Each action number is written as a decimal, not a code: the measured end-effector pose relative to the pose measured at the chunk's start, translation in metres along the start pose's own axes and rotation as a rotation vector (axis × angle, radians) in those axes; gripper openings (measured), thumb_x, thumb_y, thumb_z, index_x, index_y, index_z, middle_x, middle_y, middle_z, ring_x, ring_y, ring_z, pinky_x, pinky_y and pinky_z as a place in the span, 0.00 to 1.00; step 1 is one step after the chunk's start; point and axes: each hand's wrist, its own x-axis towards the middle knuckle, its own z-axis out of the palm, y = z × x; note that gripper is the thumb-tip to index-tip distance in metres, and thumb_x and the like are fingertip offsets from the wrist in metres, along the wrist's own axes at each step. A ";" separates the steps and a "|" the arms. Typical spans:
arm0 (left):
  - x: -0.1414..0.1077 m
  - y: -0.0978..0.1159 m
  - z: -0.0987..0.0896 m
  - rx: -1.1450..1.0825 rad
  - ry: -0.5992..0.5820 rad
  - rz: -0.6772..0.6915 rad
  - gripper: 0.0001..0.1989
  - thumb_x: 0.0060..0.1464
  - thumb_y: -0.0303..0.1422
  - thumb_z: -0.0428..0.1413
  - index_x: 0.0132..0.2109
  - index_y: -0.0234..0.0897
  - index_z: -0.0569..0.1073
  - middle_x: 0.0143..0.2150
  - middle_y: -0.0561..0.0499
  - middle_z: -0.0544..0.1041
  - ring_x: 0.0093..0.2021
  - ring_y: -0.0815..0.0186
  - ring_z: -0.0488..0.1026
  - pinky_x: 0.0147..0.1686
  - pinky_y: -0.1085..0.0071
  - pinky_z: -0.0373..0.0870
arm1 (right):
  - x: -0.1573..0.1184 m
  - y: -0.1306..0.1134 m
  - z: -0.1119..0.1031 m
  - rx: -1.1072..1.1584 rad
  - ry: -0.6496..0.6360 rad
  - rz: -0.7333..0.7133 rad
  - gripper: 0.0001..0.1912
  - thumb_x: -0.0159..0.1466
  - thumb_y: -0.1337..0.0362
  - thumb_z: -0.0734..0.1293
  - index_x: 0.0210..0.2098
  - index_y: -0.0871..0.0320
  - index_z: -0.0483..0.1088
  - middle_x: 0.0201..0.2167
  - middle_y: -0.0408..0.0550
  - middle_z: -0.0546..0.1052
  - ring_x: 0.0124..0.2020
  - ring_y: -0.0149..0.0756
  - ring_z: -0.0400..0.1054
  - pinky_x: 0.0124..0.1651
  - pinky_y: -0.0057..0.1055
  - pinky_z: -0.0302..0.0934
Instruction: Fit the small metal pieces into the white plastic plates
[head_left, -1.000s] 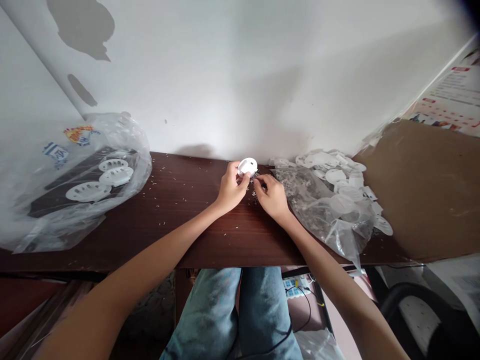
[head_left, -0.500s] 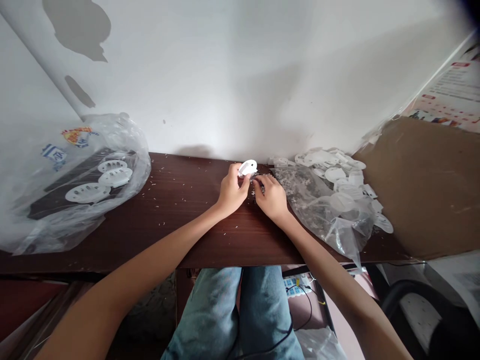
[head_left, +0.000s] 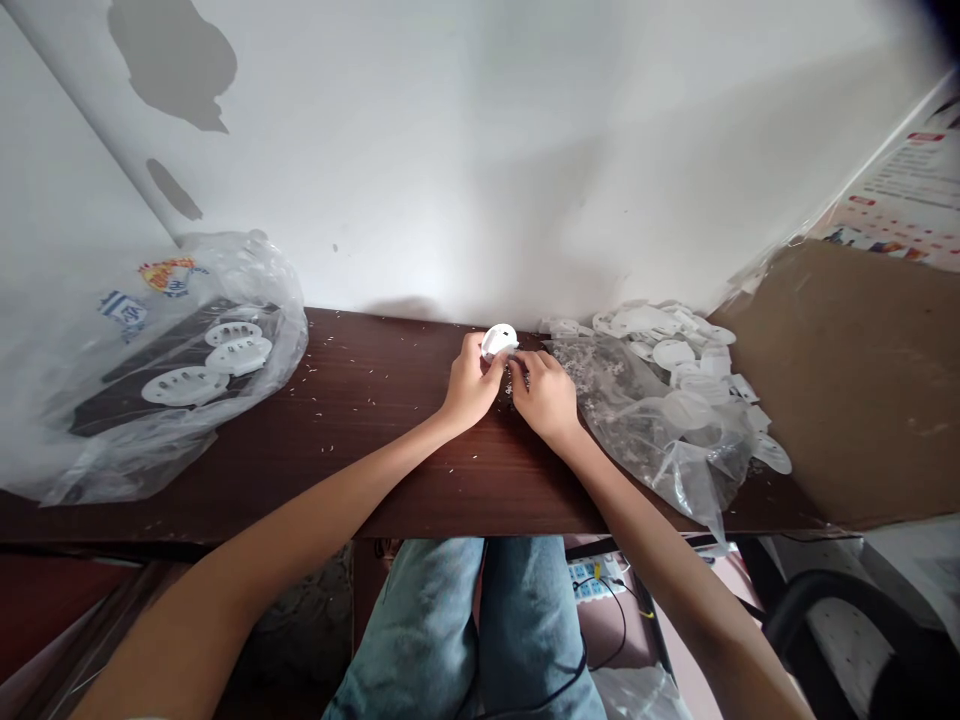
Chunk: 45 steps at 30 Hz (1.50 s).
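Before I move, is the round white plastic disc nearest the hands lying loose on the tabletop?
No, the left hand grips the white plastic disc between its thumb and fingers.

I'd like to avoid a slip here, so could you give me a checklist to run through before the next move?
1. White disc gripped by the left hand: ok.
2. Right hand close to the disc: ok.
3. Small part pinched in the right fingertips: cannot tell.
4. Small loose parts near the right hand: ok.
5. Tabletop free of pale scraps: not ok, several lie scattered.
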 end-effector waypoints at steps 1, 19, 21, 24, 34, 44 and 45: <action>0.001 -0.001 0.002 -0.098 0.012 -0.069 0.13 0.64 0.38 0.62 0.51 0.40 0.69 0.46 0.48 0.79 0.40 0.65 0.77 0.39 0.68 0.73 | 0.002 0.000 -0.001 0.050 0.013 0.004 0.14 0.76 0.59 0.61 0.48 0.58 0.77 0.45 0.58 0.81 0.46 0.48 0.75 0.46 0.39 0.64; 0.007 0.007 0.005 -0.600 0.017 -0.458 0.24 0.51 0.30 0.68 0.51 0.39 0.66 0.47 0.49 0.79 0.37 0.65 0.81 0.42 0.66 0.78 | 0.011 0.005 0.000 0.788 0.088 0.375 0.18 0.70 0.46 0.66 0.36 0.54 0.71 0.30 0.41 0.71 0.31 0.34 0.62 0.38 0.33 0.59; 0.006 0.006 0.004 -0.571 -0.018 -0.405 0.22 0.53 0.30 0.67 0.51 0.40 0.67 0.48 0.48 0.79 0.39 0.65 0.81 0.43 0.65 0.78 | 0.012 0.005 -0.001 0.849 0.084 0.421 0.18 0.68 0.47 0.68 0.32 0.54 0.68 0.26 0.39 0.66 0.28 0.33 0.57 0.33 0.32 0.56; 0.006 0.007 -0.002 -0.422 -0.087 -0.227 0.21 0.56 0.31 0.66 0.53 0.41 0.68 0.50 0.47 0.79 0.43 0.64 0.80 0.44 0.66 0.77 | 0.013 0.003 -0.003 0.993 0.028 0.537 0.19 0.65 0.47 0.71 0.31 0.53 0.65 0.24 0.37 0.60 0.24 0.30 0.50 0.26 0.30 0.49; 0.015 -0.004 -0.028 0.267 -0.299 0.468 0.19 0.61 0.18 0.54 0.54 0.44 0.75 0.55 0.45 0.76 0.54 0.59 0.77 0.57 0.57 0.76 | 0.015 -0.001 -0.011 1.422 -0.173 0.675 0.15 0.59 0.54 0.74 0.31 0.55 0.66 0.26 0.38 0.65 0.20 0.25 0.49 0.20 0.27 0.40; 0.010 0.003 -0.025 0.174 -0.332 0.510 0.40 0.58 0.27 0.65 0.73 0.43 0.59 0.74 0.36 0.64 0.75 0.45 0.63 0.74 0.44 0.63 | 0.013 0.003 -0.003 1.427 -0.130 0.757 0.10 0.54 0.60 0.73 0.29 0.56 0.68 0.25 0.38 0.65 0.20 0.24 0.49 0.20 0.26 0.41; 0.010 0.003 -0.025 0.183 -0.341 0.508 0.41 0.60 0.28 0.64 0.75 0.43 0.57 0.74 0.36 0.64 0.75 0.46 0.63 0.74 0.44 0.62 | 0.014 0.004 -0.003 1.437 -0.128 0.767 0.10 0.54 0.60 0.73 0.29 0.56 0.68 0.25 0.38 0.65 0.20 0.23 0.49 0.20 0.26 0.42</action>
